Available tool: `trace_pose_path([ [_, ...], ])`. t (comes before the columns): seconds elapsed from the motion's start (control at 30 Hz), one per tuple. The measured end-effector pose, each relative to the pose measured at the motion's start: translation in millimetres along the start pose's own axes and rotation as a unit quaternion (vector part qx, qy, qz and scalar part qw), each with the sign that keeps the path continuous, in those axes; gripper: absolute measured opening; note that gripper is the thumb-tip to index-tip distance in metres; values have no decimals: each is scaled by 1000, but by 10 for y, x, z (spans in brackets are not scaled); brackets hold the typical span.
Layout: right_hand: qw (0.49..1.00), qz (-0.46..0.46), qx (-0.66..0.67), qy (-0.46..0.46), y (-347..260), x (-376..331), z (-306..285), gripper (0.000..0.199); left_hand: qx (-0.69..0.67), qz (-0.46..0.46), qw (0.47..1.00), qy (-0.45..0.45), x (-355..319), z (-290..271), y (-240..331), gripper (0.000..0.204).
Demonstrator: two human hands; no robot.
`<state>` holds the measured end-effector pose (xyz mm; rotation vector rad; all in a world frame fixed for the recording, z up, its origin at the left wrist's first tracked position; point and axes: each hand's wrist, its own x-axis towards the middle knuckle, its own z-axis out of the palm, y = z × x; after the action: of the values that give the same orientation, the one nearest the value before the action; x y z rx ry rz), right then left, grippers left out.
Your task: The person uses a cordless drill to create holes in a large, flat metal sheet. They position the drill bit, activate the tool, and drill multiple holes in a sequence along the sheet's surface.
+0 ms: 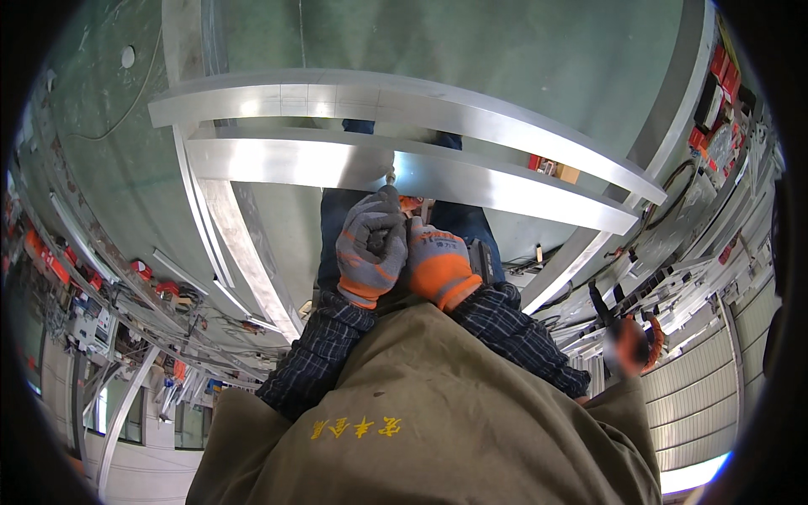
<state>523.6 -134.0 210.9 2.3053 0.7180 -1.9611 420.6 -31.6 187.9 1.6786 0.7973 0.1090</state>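
Nearest the camera lay the person's olive-green apron (438,421), filling the lower middle of the view, with both forearms in dark checked sleeves (324,349) rising out from under it.

Just past the sleeves, the two gloved hands met in the middle of the picture. The left hand (369,248), in a grey glove with an orange cuff, was curled into a tight fist with its knuckles up, and what it gripped inside could not be told. The right hand (438,263), in a grey and orange glove, pressed against it side by side and was closed around the handle of a dark power tool (481,257), whose black body showed just to the right of the palm. A small orange part of the tool (410,203) peeked out above and between the two fists, at the fingertips, so the tool ran from the right palm up towards the metal ahead.

Directly beyond the hands stood a long brushed aluminium beam (278,162), crossing the view from left to right, and the tool's front end sat right at its lower edge. A second, parallel aluminium beam (337,97) lay behind it, further off.

Beyond both stretched the green floor (522,59).
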Motion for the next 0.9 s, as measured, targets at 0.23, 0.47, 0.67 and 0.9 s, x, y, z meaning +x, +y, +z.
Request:
trace_pose_path([
  [0.23, 1000, -2, -19, 25, 144, 11, 187, 43, -1, 19, 1000, 8, -99, 91, -43, 22],
  [0.47, 999, -3, -19, 28, 101, 6, 185, 46, -16, 19, 1000, 10, -98, 68, -56, 19],
  [0.67, 999, 7, -19, 25, 167, 41, 211, 47, -19, 12, 999, 23, -124, 122, -33, 21],
  [0.9, 999, 1, -23, 28, 199, 17, 95, 53, -7, 28, 998, 48, -117, 227, -73, 25],
])
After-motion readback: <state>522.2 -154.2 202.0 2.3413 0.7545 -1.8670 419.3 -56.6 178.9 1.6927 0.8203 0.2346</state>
